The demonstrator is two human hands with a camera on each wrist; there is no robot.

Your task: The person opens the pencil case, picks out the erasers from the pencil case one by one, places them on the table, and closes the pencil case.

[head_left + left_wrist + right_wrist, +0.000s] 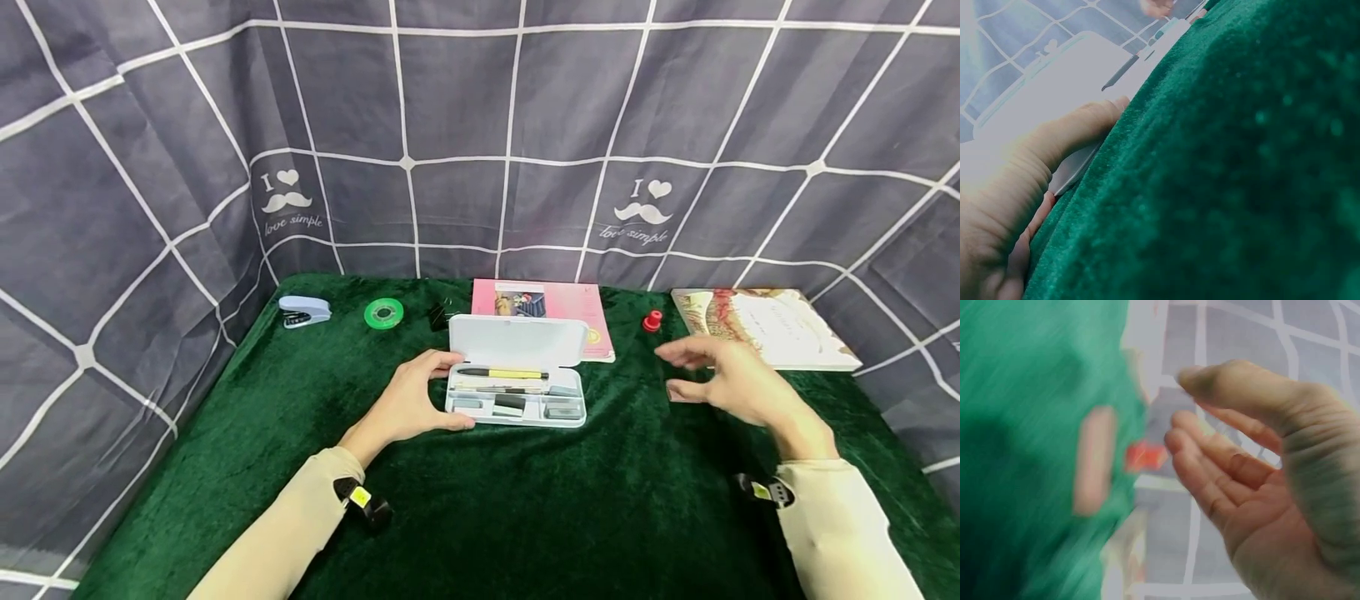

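Note:
An open white pencil case lies in the middle of the green cloth, its lid standing up behind it. Inside are a yellow-and-black pen and several small grey items. My left hand grips the case's left end, fingers behind and thumb in front; in the left wrist view the thumb lies along the white case. My right hand hovers to the right of the case, fingers spread, holding nothing. A small pinkish oblong lies on the cloth just under it, blurred in the right wrist view.
A pink book lies behind the case and a larger book at the back right. A red stamp, black clip, green tape roll and pale blue stapler line the back. Grey checked fabric hangs around.

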